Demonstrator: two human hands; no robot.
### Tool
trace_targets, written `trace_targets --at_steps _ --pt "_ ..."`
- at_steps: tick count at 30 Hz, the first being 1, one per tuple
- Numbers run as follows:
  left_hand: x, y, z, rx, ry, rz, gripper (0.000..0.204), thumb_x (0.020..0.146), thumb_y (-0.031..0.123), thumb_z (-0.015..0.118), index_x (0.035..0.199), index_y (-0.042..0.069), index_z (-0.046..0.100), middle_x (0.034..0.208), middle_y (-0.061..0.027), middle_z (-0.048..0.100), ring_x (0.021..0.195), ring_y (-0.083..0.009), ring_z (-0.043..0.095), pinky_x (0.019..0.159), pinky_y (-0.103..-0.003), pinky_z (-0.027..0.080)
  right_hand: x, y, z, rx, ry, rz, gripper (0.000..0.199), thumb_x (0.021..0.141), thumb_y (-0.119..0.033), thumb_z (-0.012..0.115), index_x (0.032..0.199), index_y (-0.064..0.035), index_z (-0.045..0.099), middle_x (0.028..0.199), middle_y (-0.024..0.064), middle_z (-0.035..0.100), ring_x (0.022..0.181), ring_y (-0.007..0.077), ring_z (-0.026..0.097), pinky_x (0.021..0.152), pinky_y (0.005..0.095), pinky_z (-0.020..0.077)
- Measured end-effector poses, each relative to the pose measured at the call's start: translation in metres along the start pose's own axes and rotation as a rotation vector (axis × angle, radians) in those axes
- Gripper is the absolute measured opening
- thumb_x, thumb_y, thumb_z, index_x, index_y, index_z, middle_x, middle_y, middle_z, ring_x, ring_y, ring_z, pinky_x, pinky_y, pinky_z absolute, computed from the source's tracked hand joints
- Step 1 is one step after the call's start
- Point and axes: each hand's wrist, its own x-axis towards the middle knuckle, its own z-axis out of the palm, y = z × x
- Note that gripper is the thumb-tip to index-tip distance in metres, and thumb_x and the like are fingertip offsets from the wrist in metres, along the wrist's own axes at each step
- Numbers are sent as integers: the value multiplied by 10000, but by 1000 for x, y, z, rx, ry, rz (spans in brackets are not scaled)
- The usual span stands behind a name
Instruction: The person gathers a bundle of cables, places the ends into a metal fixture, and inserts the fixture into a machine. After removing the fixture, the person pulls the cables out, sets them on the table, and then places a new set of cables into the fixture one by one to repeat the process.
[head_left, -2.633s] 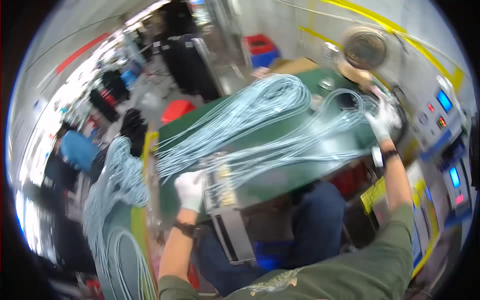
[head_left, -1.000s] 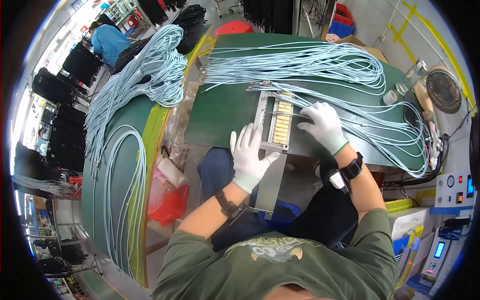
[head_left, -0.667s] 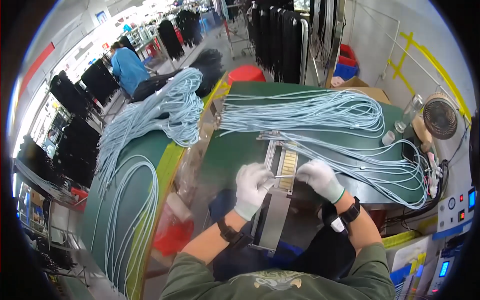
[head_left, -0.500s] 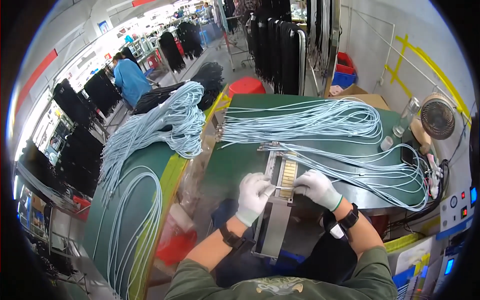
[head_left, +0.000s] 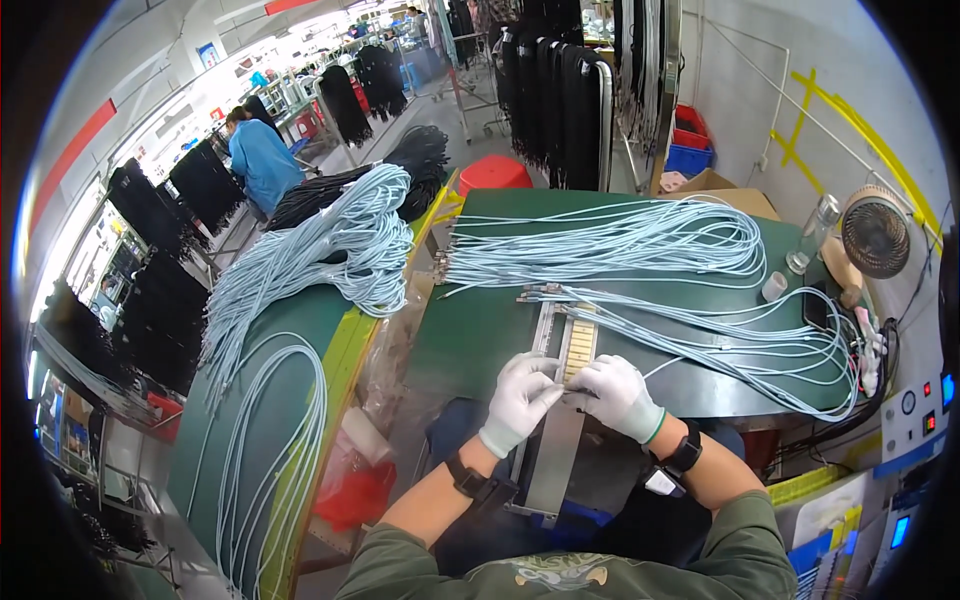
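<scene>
Both gloved hands met at the near end of a long metal fixture (head_left: 556, 420) lying on the green bench (head_left: 470, 340). The left hand (head_left: 520, 398) pinched its edge with curled fingers; the right hand (head_left: 615, 393), at three o'clock from it, closed on the same spot. Pale blue cables (head_left: 640, 245) fanned out at twelve o'clock, a small fan (head_left: 875, 232) at two
</scene>
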Motion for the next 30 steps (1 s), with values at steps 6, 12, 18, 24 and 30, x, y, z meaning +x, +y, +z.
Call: trace_targets --at_steps 6,12,18,24,30 --pt "-5 0 1 -79 -16 -11 105 851 95 698 773 29 675 1228 -113 662 1244 -309 519 1049 -414 406 -2 0 0 149 -16 64 222 774 -277 792 778 -109 647 741 77 661 725 302 641 637 420 496" --pt "-4 -4 2 -215 -13 -91 142 881 108 673 773 17 653 1216 -123 659 1215 -303 526 1040 -400 404 3 -15 11 -183 78 -47 192 752 -229 815 775 -111 665 741 76 648 713 300 617 646 409 492" --pt "-3 2 -2 -95 -28 0 174 894 104 653 746 14 646 1211 -129 659 1198 -293 533 1029 -390 410 -4 -6 7 187 -6 168 211 782 -281 787 772 -124 648 732 51 656 715 269 643 637 398 481" --pt "-1 -3 4 -144 -23 -36 186 895 95 641 725 20 656 1209 -128 661 1181 -276 540 1020 -384 418 1 -5 -3 0 -4 1 144 784 -227 772 786 -138 659 742 23 663 732 249 646 649 383 473" --pt "-1 -12 4 -206 -3 -79 145 894 97 645 775 23 685 1196 -121 664 1185 -279 542 1018 -393 423 6 -6 6 -99 44 -41 82 770 -167 741 795 -138 669 756 35 667 743 268 649 651 395 475"
